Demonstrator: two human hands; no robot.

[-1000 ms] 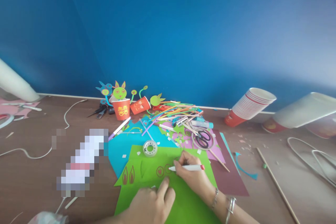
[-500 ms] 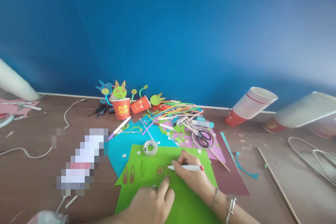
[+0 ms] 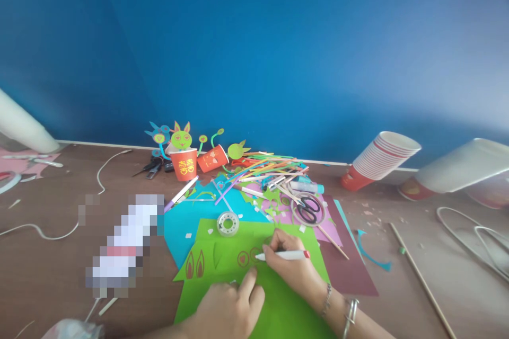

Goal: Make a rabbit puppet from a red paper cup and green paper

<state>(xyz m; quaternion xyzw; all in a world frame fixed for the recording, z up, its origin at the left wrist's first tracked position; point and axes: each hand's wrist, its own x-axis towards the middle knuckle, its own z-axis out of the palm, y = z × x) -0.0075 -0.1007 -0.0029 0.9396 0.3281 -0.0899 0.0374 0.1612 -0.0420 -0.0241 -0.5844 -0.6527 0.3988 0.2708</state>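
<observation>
My right hand (image 3: 292, 262) grips a white marker (image 3: 286, 255) with a red end. Its tip is at a red-brown circle (image 3: 254, 254) on the green paper (image 3: 286, 304). Left of that is another circle with a heart inside (image 3: 243, 259), and farther left two pointed ear shapes (image 3: 194, 264) are drawn. My left hand (image 3: 233, 302) presses on the same paper below the circles, index finger extended and the others bent. A tape roll (image 3: 228, 224) sits at the paper's upper edge, its strip stretching back.
Behind the green paper lie blue paper (image 3: 178, 225), scissors (image 3: 308, 209) and a heap of coloured sticks (image 3: 270, 167). Decorated cups, one upright cup (image 3: 185, 164) among them, stand near the blue wall. To the right are stacked paper cups (image 3: 379, 161) and a long thin stick (image 3: 421, 280).
The marker and my right hand have shifted very slightly to the right and down. My left hand stays in place.
</observation>
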